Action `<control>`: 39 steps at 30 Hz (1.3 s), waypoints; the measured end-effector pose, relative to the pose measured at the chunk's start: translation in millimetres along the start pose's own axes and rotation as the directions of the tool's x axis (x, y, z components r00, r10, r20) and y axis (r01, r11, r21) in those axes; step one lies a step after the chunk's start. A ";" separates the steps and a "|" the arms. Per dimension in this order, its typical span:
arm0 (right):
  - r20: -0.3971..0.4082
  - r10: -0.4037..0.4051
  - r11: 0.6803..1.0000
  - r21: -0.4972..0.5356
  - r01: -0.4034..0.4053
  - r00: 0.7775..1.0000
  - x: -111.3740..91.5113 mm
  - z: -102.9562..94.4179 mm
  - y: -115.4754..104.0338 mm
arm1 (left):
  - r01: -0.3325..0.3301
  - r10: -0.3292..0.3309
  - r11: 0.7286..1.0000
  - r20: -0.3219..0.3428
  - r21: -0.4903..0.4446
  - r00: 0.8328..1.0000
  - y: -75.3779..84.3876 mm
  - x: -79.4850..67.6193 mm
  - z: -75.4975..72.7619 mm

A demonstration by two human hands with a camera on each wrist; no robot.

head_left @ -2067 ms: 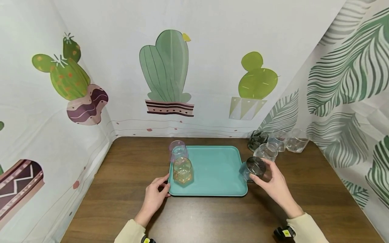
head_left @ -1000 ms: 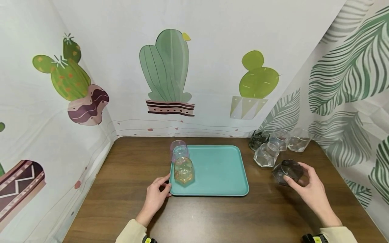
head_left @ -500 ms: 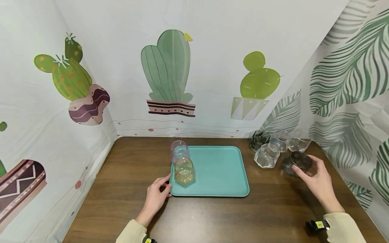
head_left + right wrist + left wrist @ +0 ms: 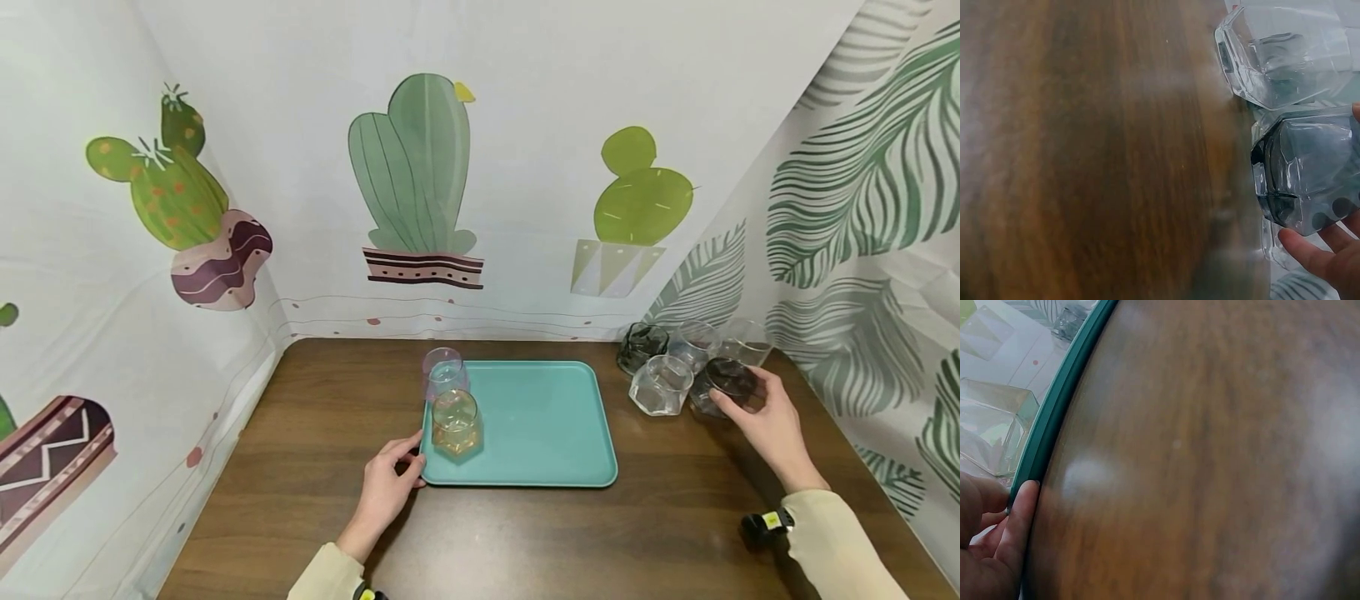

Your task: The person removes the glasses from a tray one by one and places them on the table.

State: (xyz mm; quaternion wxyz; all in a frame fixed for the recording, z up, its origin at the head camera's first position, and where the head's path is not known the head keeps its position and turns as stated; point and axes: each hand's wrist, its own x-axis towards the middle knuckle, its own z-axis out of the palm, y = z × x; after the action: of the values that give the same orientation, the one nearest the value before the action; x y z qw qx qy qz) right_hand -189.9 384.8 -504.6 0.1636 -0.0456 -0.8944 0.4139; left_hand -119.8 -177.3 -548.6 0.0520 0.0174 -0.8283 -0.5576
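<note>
My right hand (image 4: 776, 425) grips a smoky grey drinking glass (image 4: 705, 400) between thumb and fingers, upright, at the right of the table. In the right wrist view the faceted base of this grey glass (image 4: 1282, 181) shows close beside a clear glass (image 4: 1291, 56). Over at the left, the thumb and fingers of my left hand (image 4: 386, 487) pinch the rim of a turquoise tray (image 4: 536, 425) near its front left corner. On the tray's left side stand an amber glass (image 4: 455, 433) and, behind it, a pinkish-purple glass (image 4: 442, 383).
Just left of the grey glass is a clear glass (image 4: 660, 390). Behind stand a dark green-black glass (image 4: 641, 350) and two more see-through glasses, one bluish (image 4: 693, 337), near the back right corner. A printed cloth (image 4: 525, 167) hangs along the table's back edge.
My right hand has carried the grey glass from the tray's right edge over to the right, then back beside the other glasses. The left hand stays at the tray's corner.
</note>
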 end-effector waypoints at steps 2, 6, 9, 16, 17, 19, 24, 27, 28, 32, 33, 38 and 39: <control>0.003 0.001 1.000 -0.005 -0.001 1.000 1.2 2.0 -0.3 | -0.005 0.005 1.000 0.001 0.002 1.000 0.6 -0.1 0.2; 0.010 0.008 1.000 -0.016 -0.007 1.000 1.9 4.4 -1.2 | -0.009 0.009 1.000 0.001 0.008 1.000 1.4 -0.3 0.4; 0.018 0.014 1.000 -0.023 -0.014 1.000 2.2 5.4 -0.9 | -0.006 0.006 1.000 -0.002 0.008 1.000 1.2 -0.2 0.2; 0.041 0.034 0.999 -0.020 -0.034 0.999 2.1 6.1 3.1 | -0.002 0.002 1.000 -0.002 0.010 1.000 1.3 -0.3 0.0; 0.044 0.037 0.999 -0.018 -0.036 0.998 2.0 6.1 3.5 | -0.002 0.002 1.000 -0.002 0.011 1.000 1.3 -0.2 -0.1; 0.054 0.042 0.999 -0.011 -0.041 0.998 1.9 5.8 4.1 | 0.001 -0.001 1.000 0.000 0.011 1.000 1.2 -0.2 -0.1; 0.077 0.045 0.999 -0.011 -0.044 0.996 3.9 4.8 5.9 | 0.007 -0.007 1.000 0.004 0.006 1.000 1.2 -0.1 -0.3; 0.096 0.047 0.999 -0.012 -0.046 0.994 4.3 3.5 7.4 | 0.006 -0.006 1.000 0.005 0.006 1.000 1.4 -0.5 -0.1; 0.099 0.049 0.999 -0.016 -0.048 0.994 4.4 3.2 7.5 | 0.006 -0.006 1.000 0.006 0.007 1.000 1.4 -0.5 0.0; 0.083 0.043 0.999 -0.004 -0.043 0.996 1.9 1.1 7.2 | 0.005 -0.006 1.000 0.010 0.010 1.000 1.5 -0.9 0.2; 0.071 0.038 0.999 0.000 -0.038 0.997 0.7 0.5 6.6 | 0.006 -0.006 1.000 0.011 0.011 1.000 1.5 -1.0 0.2; -0.004 -0.012 1.000 0.007 0.012 1.000 -5.9 -2.9 1.3 | 0.005 -0.005 1.000 0.008 0.005 1.000 1.9 -1.0 -0.2; -0.025 -0.020 1.000 0.004 0.020 0.999 -7.2 -3.4 -0.2 | 0.005 -0.005 1.000 0.008 0.005 1.000 1.9 -0.9 -0.2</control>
State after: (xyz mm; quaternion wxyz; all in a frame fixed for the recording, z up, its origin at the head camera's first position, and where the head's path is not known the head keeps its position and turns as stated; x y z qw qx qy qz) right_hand -181.9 385.6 -504.2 0.1791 -0.0416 -0.8918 0.4133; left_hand -118.8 -176.7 -546.8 0.0473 0.0174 -0.8299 -0.5556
